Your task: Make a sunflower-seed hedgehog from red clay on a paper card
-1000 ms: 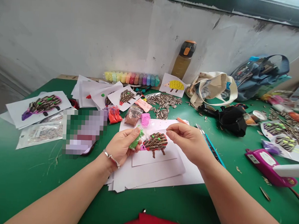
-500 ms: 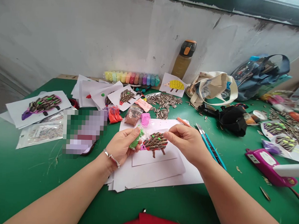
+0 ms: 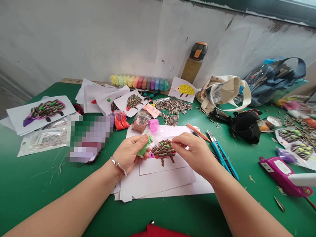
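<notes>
My left hand [image 3: 132, 150] is closed around a small clear bag of green modelling clay [image 3: 144, 147]. Just right of it lies a paper hedgehog picture [image 3: 164, 150], its back covered with sunflower seeds and green dots, with a pink face and brown legs. Over the upper right of the hedgehog, my right hand [image 3: 190, 147] pinches thumb and finger together. Whatever sits between those fingertips is too small to make out. White paper sheets [image 3: 166, 188] lie under the picture.
Beyond the hands are a brown clay bag [image 3: 141, 121], a red clay bag [image 3: 121, 120] and a heap of sunflower seeds [image 3: 174, 107]. To the right lie blue utility knives [image 3: 222, 157], a black pouch [image 3: 247, 126] and a magenta glue gun [image 3: 282, 176]. A bottle [image 3: 194, 62] stands by the wall.
My right hand has shifted slightly left, with its fingertips now closer over the hedgehog's back. The left hand still holds the green clay bag, almost unmoved.
</notes>
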`<state>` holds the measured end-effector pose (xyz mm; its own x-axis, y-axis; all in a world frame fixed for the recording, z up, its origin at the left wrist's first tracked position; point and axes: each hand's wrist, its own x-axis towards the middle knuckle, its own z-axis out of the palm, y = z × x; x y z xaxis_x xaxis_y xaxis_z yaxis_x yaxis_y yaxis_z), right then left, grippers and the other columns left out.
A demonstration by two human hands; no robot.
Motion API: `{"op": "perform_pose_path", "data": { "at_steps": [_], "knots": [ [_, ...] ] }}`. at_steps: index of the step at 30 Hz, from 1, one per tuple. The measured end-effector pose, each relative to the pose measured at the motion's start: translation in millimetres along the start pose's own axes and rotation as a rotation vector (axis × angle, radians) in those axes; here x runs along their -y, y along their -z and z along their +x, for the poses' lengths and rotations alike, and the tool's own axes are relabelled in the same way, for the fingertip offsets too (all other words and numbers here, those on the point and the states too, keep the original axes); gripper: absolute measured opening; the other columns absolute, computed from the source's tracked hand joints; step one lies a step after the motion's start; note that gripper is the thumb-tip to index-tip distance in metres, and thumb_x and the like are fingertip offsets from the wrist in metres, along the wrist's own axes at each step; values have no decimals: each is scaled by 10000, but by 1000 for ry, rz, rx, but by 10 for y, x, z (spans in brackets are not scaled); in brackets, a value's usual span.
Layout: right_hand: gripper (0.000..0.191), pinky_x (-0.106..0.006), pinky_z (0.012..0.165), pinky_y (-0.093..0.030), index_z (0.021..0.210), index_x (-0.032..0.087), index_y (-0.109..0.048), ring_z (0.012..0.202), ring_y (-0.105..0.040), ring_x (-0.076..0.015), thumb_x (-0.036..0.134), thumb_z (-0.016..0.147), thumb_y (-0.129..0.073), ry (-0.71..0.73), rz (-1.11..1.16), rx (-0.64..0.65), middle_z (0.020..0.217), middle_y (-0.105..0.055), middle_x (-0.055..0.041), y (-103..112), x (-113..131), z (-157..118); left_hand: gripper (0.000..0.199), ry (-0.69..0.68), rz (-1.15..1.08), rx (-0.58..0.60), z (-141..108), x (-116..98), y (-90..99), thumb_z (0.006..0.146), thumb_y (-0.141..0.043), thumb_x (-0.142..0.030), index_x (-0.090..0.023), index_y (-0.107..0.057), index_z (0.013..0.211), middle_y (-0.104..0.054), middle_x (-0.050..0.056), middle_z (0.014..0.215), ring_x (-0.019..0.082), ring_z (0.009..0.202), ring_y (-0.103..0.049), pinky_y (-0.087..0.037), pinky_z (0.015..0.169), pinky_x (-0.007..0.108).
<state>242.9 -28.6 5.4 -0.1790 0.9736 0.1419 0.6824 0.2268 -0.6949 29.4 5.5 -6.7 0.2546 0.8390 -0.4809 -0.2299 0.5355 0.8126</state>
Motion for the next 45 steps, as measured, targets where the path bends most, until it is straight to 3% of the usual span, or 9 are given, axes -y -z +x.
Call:
{"op": "perform_pose_path", "data": {
  "at_steps": [5, 14, 27, 38, 45],
  "knots": [
    [231, -300, 786, -458, 929, 218, -682, 888, -607, -179, 92, 864, -500, 39, -105, 19, 922, -668, -37, -37, -37, 2, 451, 5, -4, -4, -6, -5, -8, 581, -874, -465, -144, -567, 661, -626, 16, 594, 67, 464, -547, -462, 448, 152],
    [218, -299, 726, -413, 820, 190, -665, 804, -558, -188, 99, 898, -483, 147, -251, 85, 796, -634, -46, -181, -28, 23, 438, -2, -3, 6, -2, -4, -12, 590, -869, -455, -144, -569, 661, -620, 12, 586, 69, 458, -545, -461, 444, 159],
    [117, -311, 738, -407, 761, 183, -615, 811, -545, -193, 105, 833, -567, 87, -310, 47, 802, -592, -43, -248, -95, 15, 436, -10, 0, 5, -3, 3, -13, 590, -869, -457, -144, -573, 660, -616, 14, 598, 73, 468, -540, -453, 441, 173],
    [303, -296, 749, -465, 817, 219, -734, 817, -596, -173, 66, 831, -473, 45, -97, 99, 867, -653, -45, -200, -20, 4, 465, 3, -11, -1, 9, 3, -10, 550, -885, -466, -140, -571, 656, -616, 7, 583, 65, 458, -546, -459, 438, 149],
    [318, -309, 754, -475, 847, 231, -738, 835, -623, -188, 83, 817, -459, -33, -46, 98, 865, -693, -27, -83, -26, 8, 484, 16, -23, -1, 1, -4, -12, 521, -898, -467, -146, -559, 649, -619, 6, 575, 64, 452, -549, -467, 437, 142]
  ]
}}
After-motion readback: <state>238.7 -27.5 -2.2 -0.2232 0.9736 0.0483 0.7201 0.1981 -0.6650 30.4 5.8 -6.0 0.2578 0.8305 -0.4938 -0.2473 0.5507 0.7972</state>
